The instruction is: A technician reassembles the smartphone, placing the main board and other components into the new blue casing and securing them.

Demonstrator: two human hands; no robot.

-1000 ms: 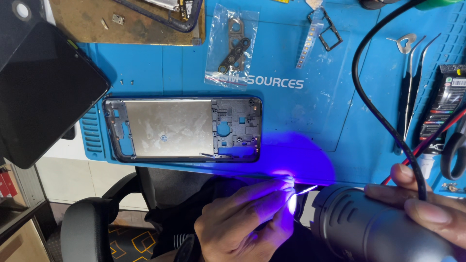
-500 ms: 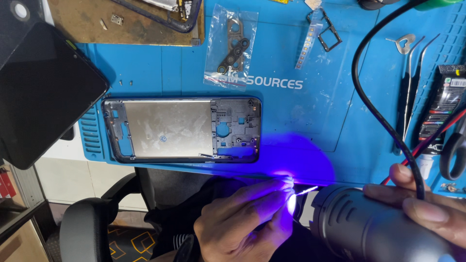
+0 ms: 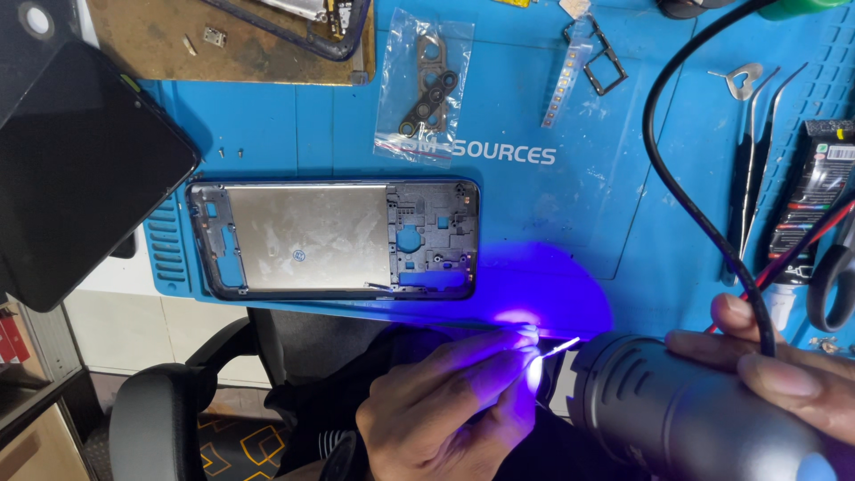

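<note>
My left hand (image 3: 445, 410) pinches a small thin part (image 3: 559, 348) at its fingertips, just below the front edge of the blue work mat (image 3: 552, 223). My right hand (image 3: 784, 365) grips a dark grey torch-like lamp (image 3: 686, 414) whose violet light falls on the part and my left fingers. A black cable (image 3: 690, 205) runs from the lamp up across the mat. A bare phone frame (image 3: 334, 239) lies flat on the mat, up and left of my left hand.
A black phone screen (image 3: 85, 169) lies at the left. A clear bag of metal parts (image 3: 426, 89), a SIM tray (image 3: 606, 67), tweezers (image 3: 757, 151), a tube (image 3: 806, 214) and scissors (image 3: 833, 281) lie on the mat. An office chair (image 3: 178, 401) stands below.
</note>
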